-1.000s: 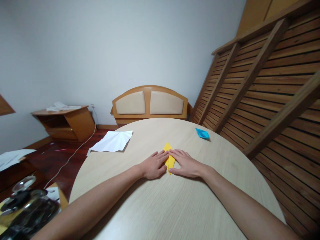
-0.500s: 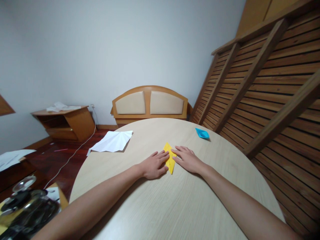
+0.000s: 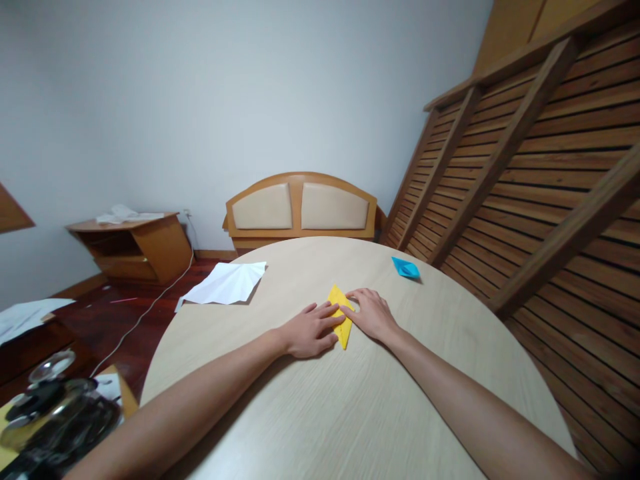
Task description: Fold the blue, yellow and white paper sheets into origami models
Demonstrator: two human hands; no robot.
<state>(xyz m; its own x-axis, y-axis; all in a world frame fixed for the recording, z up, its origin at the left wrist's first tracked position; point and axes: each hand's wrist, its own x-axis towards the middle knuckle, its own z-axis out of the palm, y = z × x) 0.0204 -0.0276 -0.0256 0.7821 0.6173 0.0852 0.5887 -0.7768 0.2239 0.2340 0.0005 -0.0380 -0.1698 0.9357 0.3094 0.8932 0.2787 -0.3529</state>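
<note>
I see the folded yellow paper point(image 3: 341, 319), a narrow pointed kite shape, flat on the table point(image 3: 350, 413) w/ both hands on it. Left hand point(image 3: 311, 330) & right hand point(image 3: 373, 315) fingers flat, pressing, not gripping. Palms hide its side edges.

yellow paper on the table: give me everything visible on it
The yellow folded paper is a narrow, pointed kite-like shape, apparently thin origami paper with creased edges. It lies flat on the round light-wood table, long axis running away from the camera. The left hand presses its left side; the right hand presses its right edge, partly covering it.
</note>
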